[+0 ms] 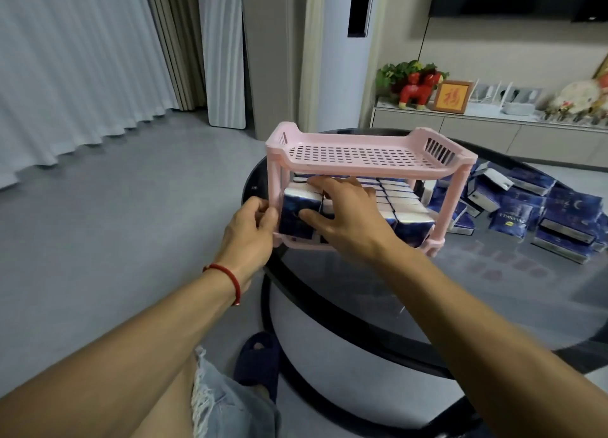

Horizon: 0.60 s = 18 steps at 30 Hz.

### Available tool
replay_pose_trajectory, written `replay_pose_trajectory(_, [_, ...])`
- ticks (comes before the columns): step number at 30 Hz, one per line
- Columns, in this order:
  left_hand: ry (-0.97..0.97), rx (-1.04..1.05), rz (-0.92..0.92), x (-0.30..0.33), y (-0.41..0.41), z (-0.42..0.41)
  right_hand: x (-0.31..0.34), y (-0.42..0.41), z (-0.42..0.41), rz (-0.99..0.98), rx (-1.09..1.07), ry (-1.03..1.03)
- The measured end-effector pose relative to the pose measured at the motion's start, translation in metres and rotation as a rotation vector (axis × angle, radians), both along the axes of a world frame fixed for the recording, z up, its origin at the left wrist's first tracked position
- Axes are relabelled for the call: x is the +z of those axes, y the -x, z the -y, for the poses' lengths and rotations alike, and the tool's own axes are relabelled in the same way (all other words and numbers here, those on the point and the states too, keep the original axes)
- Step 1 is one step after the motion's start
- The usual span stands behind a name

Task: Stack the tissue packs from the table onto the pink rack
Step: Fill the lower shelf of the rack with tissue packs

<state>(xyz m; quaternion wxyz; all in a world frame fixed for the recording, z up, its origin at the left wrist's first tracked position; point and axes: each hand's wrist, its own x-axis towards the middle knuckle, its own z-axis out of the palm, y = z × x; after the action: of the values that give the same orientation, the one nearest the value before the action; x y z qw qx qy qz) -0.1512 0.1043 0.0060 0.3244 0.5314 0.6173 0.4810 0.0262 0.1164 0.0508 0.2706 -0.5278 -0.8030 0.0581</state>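
A pink two-tier rack (pixel 358 151) stands at the left edge of a round dark glass table (pixel 493 299). Its top shelf is bare. Its lower shelf holds several rows of dark blue tissue packs (pixel 408 220) standing side by side. My right hand (pixel 342 215) reaches into the lower shelf, fingers spread over the tops of the packs and thumb pressed against the front left pack (pixel 296 219). My left hand (pixel 251 228) grips the rack's front left leg. A loose heap of blue tissue packs (pixel 539 207) lies on the table to the right of the rack.
Beyond the table runs a low grey cabinet (pixel 460 125) with a red horse figure (pixel 418 90), a framed picture and ornaments. Curtains hang at the left over grey floor. A dark slipper (pixel 258 358) shows below the table edge.
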Motion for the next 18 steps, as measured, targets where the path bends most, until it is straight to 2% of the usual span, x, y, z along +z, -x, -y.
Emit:
replay_pose_trajectory(5, [0.013,-0.008,0.051,0.003,0.0,-0.004,0.001,0.003,-0.013,0.185,-0.076,0.023])
replay_pose_trajectory(10, [0.033,-0.006,0.073,0.006,-0.001,-0.007,-0.011,0.014,-0.011,0.387,-0.145,-0.083])
replay_pose_trajectory(13, [0.019,-0.002,0.072,0.006,0.001,-0.008,-0.015,0.013,-0.006,0.359,-0.122,-0.164])
replay_pose_trajectory(18, [0.015,0.001,0.066,0.005,0.002,-0.009,-0.015,0.007,0.006,0.319,0.045,-0.296])
